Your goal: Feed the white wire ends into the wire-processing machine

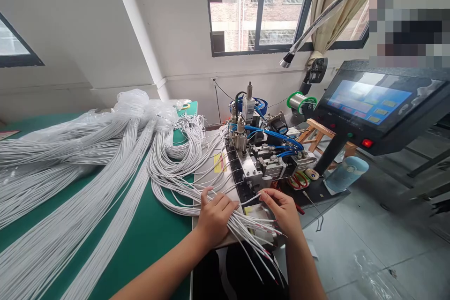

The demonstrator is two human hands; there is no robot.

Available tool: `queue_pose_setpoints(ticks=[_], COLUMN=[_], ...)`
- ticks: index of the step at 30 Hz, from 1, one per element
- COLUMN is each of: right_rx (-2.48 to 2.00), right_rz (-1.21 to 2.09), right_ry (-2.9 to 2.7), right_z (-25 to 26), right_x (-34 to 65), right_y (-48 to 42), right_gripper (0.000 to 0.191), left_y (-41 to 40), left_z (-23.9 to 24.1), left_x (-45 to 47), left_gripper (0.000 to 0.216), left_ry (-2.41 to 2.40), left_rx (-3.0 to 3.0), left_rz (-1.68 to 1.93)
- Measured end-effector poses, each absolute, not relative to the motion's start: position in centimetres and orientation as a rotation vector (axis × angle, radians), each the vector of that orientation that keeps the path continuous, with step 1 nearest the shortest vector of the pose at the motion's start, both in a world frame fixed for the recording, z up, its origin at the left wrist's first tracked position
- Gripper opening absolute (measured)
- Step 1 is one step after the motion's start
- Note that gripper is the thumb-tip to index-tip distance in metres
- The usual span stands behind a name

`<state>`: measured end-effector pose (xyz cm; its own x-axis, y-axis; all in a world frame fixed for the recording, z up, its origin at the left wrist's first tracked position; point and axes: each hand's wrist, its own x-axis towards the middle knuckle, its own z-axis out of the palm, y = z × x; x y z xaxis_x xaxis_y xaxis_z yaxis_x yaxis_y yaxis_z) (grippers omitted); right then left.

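Observation:
My left hand [216, 215] lies over a bundle of thin white cables [246, 225], its fingers curled down onto them at the table edge. The undersides of these fingers are hidden. My right hand [282, 208] pinches the tip of one white cable [250, 200] between thumb and forefinger, just in front of the machine [246, 168]. Past my left hand the loose cable ends fan out toward me, some with red tips. Behind it the same cables curve back in a large loop [176, 164] on the table.
Long bundles of white cable [94, 197], partly in clear plastic [131, 103], lie across the green table mat [172, 248]. A control screen [369, 101], a solder wire spool [301, 102] and a blue translucent container [348, 173] stand to the right. A flexible lamp [287, 59] hangs above.

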<state>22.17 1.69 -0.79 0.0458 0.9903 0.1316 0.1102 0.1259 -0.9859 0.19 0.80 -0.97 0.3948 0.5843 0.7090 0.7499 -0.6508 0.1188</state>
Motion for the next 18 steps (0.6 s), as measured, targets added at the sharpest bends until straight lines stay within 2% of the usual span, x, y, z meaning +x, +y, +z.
queue_pose_setpoints(ticks=[18], right_rx=[-1.120], right_rz=[1.088], right_ry=[-1.460], right_z=[-0.18], right_x=[22.47], right_y=[1.10], right_gripper=[0.033], left_y=[0.92], left_z=[-0.77], left_x=[0.25], left_gripper=[0.020], left_ry=[-1.178], left_rx=[-2.486], left_rz=[-1.033])
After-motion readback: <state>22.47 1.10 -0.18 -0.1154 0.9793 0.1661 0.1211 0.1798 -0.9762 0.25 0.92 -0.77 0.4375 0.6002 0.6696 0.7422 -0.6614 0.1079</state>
